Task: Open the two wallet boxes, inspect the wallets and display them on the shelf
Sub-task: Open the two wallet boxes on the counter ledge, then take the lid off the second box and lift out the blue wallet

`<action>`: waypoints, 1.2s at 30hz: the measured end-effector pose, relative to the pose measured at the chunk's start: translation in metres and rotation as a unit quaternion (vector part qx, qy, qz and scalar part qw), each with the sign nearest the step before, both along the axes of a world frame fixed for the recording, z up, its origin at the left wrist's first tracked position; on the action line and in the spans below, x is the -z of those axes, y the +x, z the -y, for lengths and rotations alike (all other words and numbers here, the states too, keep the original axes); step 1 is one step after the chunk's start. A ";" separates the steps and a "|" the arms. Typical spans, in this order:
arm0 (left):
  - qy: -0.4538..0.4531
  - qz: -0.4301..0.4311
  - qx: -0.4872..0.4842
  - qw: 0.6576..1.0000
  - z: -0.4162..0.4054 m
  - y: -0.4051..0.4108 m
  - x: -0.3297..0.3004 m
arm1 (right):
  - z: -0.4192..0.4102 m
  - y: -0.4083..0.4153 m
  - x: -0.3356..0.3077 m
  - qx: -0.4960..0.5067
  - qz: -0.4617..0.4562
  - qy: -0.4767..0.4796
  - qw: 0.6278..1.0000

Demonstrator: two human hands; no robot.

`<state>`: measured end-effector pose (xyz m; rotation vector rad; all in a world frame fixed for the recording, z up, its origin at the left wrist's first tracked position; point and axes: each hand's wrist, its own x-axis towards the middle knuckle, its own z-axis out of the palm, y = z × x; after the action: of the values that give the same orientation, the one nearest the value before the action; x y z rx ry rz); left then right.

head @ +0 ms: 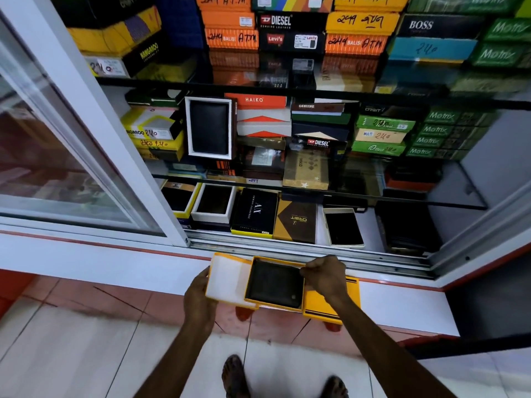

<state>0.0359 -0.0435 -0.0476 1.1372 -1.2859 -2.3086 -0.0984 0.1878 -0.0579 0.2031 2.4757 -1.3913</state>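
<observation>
A yellow wallet box is open in front of the cabinet's sill. Its lid (227,278), white inside, is held at the left edge by my left hand (198,294). The box tray (260,303) holds a black wallet (274,284) lying flat. My right hand (324,275) is closed at the tray's right edge, fingers touching the wallet's upper right corner. Under that hand a second yellow box piece (330,307) with black stripes sticks out to the right. On the bottom shelf (370,228) behind the sill stand other opened boxes with dark wallets.
The glass cabinet has a sliding door (71,156) pushed left and metal tracks (301,248) along the sill. Upper shelves are packed with stacked wallet boxes. An upright white-framed black wallet (209,129) leans on the middle shelf. The tiled floor and my feet are below.
</observation>
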 end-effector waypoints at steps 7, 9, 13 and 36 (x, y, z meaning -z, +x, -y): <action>-0.164 0.101 0.052 0.980 -0.032 -0.015 0.012 | 0.028 0.008 0.032 0.030 0.024 -0.057 0.998; -0.195 0.123 0.100 0.968 -0.031 -0.017 0.010 | 0.035 0.013 0.033 0.039 0.012 -0.078 0.996; -0.201 0.152 0.135 0.958 -0.028 -0.020 -0.001 | 0.049 0.028 0.006 0.036 -0.024 -0.085 0.995; -0.433 0.150 0.438 0.773 -0.168 -0.072 -0.028 | -0.120 0.023 0.004 0.093 0.190 -0.109 0.971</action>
<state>-0.0365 0.1249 -0.0201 0.5926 -3.0439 -1.4620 -0.0758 0.3075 -0.0615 0.6052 2.0189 -1.5189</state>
